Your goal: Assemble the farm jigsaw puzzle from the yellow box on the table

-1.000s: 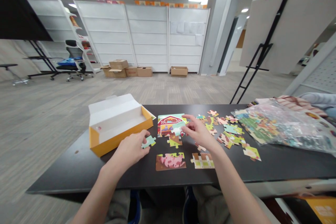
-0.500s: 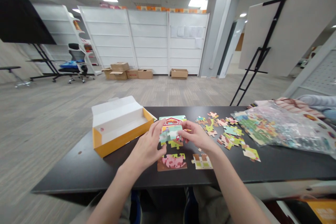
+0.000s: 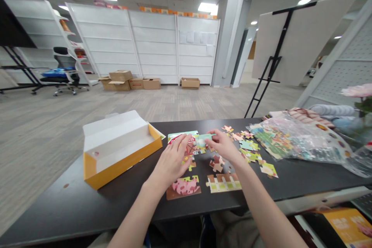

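Note:
My left hand [image 3: 174,157] lies with its fingers stretched out over a joined puzzle section with a red barn [image 3: 190,147], covering part of it. Between the fingers of my right hand [image 3: 223,145] is a pale teal puzzle piece [image 3: 204,139], at the right side of the barn section; whether the two interlock I cannot tell. Below my left hand sits a joined pink pig section [image 3: 186,186]. A white fence section [image 3: 223,183] lies to its right, partly under my right forearm. Brown and pink puzzle pieces [image 3: 216,163] lie between my hands and the fence.
An open yellow box [image 3: 124,164] with a white inside stands on the left of the black table [image 3: 130,205]. Loose puzzle pieces [image 3: 250,155] spread out right of my right hand. Farther right lies a clear plastic bag [image 3: 290,135] with colourful contents.
My right hand has moved the pale teal piece from in front of the barn to its right side. My left hand now lies flat on the barn section. The view has turned right.

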